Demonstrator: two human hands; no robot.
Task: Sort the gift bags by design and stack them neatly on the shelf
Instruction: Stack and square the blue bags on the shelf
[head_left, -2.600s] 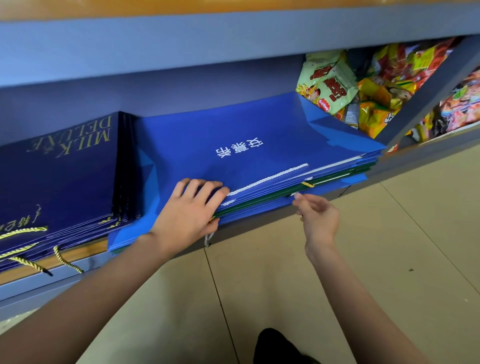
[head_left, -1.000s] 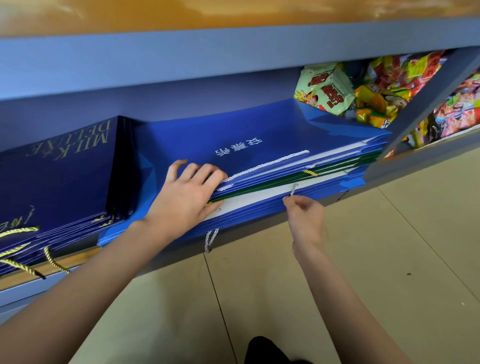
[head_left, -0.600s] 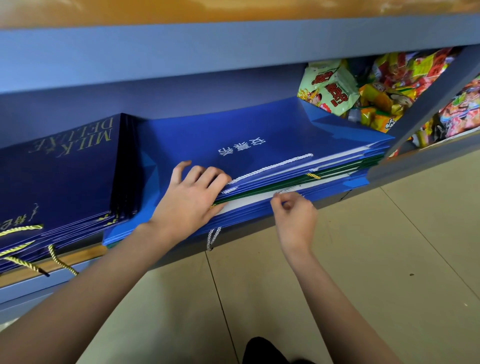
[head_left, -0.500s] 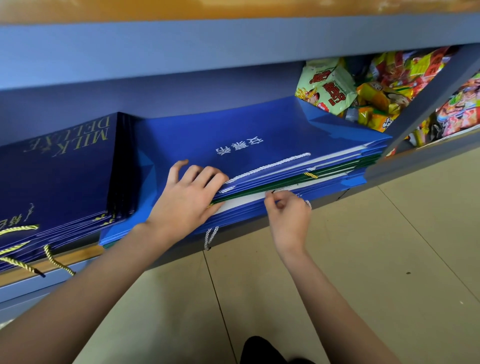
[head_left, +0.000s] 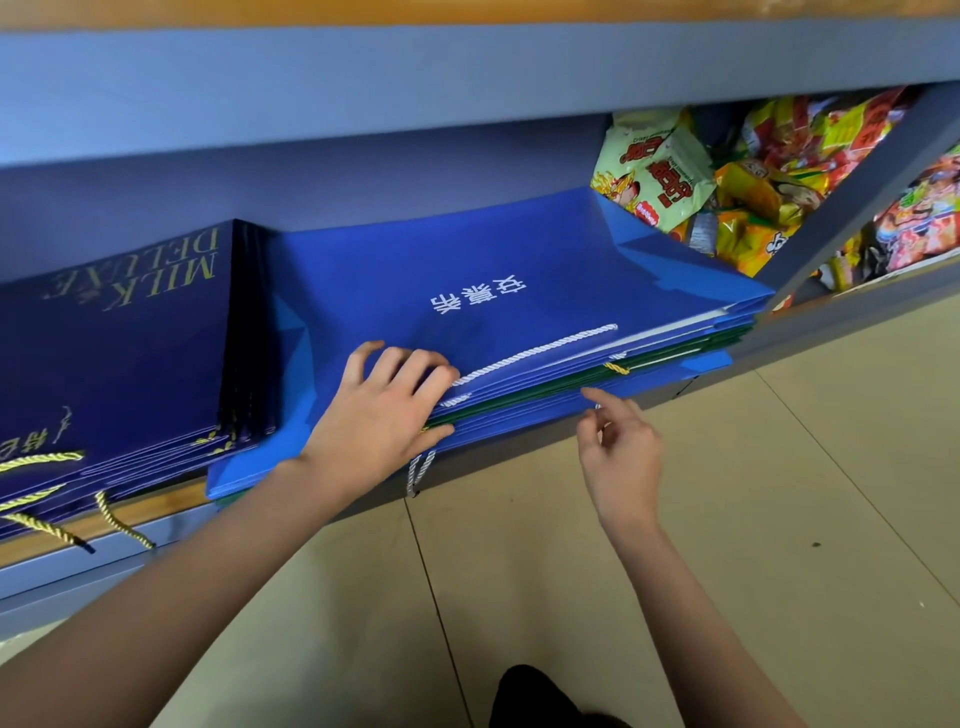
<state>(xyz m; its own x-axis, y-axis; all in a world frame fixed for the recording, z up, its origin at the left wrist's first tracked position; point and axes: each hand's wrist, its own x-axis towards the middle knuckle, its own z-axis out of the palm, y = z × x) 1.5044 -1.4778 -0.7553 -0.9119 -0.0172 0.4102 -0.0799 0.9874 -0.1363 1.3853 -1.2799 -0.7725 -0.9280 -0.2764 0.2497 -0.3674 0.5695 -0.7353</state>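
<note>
Shelf (head_left: 467, 88): blue-grey metal, bottom level just above the tiled floor (head_left: 779, 519); slanted upright at 2 o'clock.
Royal-blue gift bags (head_left: 467, 270): flat stack at frame centre on the shelf; top bag carries white Chinese characters, seen upside down, not read with confidence. Green bag edges (head_left: 675, 351) show within the stack's front face.
White rope handle (head_left: 535, 353): lies along the top bag's front edge; another white cord loop (head_left: 415, 473) hangs below the stack.
Navy gift bags (head_left: 114, 343): second stack at 9 o'clock, touching the blue stack; gold lettering "MILK DELUXE", inverted; gold rope handles (head_left: 36, 512) trail over the shelf lip.
Left hand (head_left: 382, 415): palm down on the blue stack's front, fingers slightly bent, spread over the top bag, thumb at the stack's front edge; pressing.
Right hand (head_left: 621, 452): at 4 o'clock of the stack, fingers loosely curled, index fingertip touching the stack's front edge; nothing visibly gripped.
Snack packets (head_left: 654, 171): pile at 1 o'clock behind the bags; red characters, small print illegible.
</note>
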